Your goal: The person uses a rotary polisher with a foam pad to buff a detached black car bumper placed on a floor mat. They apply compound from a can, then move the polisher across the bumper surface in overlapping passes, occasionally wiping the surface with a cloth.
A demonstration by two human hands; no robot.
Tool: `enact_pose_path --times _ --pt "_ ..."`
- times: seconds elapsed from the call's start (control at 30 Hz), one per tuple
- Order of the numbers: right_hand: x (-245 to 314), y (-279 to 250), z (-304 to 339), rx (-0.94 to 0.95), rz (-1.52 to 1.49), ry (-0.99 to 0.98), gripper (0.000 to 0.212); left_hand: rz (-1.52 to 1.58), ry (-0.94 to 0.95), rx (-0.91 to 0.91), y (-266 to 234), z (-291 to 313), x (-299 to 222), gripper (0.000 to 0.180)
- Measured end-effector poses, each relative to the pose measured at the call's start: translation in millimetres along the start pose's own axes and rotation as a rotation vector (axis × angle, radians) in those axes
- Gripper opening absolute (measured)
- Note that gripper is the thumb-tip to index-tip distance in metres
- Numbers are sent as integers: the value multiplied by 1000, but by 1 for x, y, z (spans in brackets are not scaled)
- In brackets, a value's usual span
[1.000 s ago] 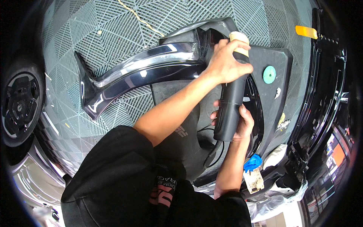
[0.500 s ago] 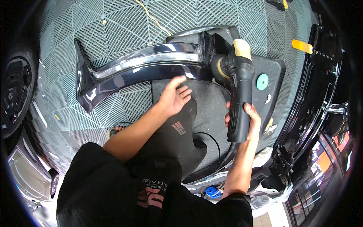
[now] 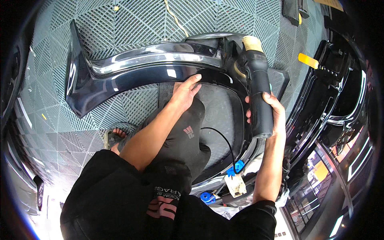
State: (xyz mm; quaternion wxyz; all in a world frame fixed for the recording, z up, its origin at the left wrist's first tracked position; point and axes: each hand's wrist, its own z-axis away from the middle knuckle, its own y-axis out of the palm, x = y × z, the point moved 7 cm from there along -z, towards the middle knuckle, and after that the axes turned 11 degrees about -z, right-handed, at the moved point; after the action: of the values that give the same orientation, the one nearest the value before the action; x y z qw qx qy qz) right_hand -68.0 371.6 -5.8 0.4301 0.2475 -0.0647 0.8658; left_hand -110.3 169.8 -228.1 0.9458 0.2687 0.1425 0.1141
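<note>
My right hand (image 3: pixel 277 114) is wrapped round the lower body of a black handheld polisher (image 3: pixel 260 86) with a tan cover on its far end. The polisher's round pad faces left, close to the right part of a glossy black curved car panel (image 3: pixel 140 76); the tool hides whether they touch. At the panel's near edge is my left hand (image 3: pixel 185 96), thumb on the glossy face and fingers bent below the edge, some hidden. A brighter reflective strip runs along the panel's upper side. Beneath lies a dark rubber mat (image 3: pixel 218 114).
Grey-green slatted floor tiles (image 3: pixel 136 20) surround the panel. A black cable (image 3: pixel 224 138) curves beside my knee towards a blue-topped pale container (image 3: pixel 235 185). Another blue item (image 3: pixel 207 197) lies near it. An orange strip (image 3: pixel 308 61) sits by dark car parts (image 3: pixel 340 88) at the right.
My left hand has come up to the panel's near edge, its thumb now on the surface. The polisher stays in my right hand, slightly farther right in view; the whole view has shifted.
</note>
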Motion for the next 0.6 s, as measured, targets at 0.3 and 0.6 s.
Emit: enact_pose_path --times 0.3,0.6 --pt "21 20 18 -37 110 24 60 -51 54 31 28 32 6 25" --pt "45 28 -1 -71 259 -12 62 -62 99 -19 43 49 -1 42"
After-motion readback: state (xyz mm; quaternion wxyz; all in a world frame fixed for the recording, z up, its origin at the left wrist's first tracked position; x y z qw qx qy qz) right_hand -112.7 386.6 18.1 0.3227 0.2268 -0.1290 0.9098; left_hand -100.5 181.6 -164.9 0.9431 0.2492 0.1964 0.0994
